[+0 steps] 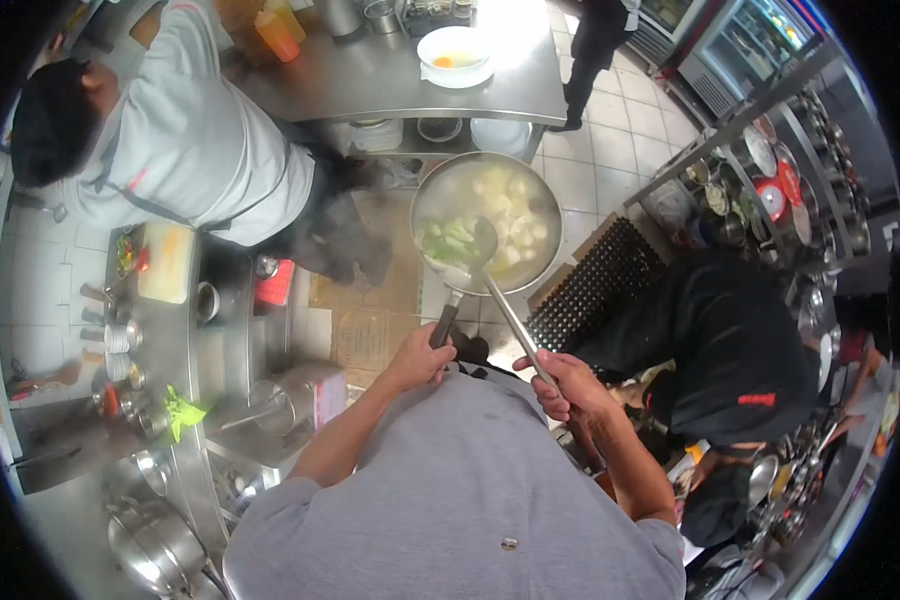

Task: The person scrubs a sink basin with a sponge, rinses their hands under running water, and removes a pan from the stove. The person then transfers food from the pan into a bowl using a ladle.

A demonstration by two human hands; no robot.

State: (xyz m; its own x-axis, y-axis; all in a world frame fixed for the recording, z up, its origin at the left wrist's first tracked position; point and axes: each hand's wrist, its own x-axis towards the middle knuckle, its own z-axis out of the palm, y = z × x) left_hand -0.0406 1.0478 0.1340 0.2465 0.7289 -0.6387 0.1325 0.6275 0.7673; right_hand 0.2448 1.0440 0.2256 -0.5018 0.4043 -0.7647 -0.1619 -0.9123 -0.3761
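Observation:
A wide steaming pan is held out in front of me. In it, green vegetable pieces lie to the left and pale, cauliflower-like chunks to the right, in cloudy liquid. My left hand is closed around the pan's dark handle. A long metal ladle is gripped near its end by my right hand. The ladle's bowl rests among the food, between the green and pale pieces. Steam blurs part of the contents.
Beyond the pan stands a steel table with a white bowl. A person in white leans at the left counter; another in black bends close on my right. Cardboard and a black rubber mat cover parts of the floor.

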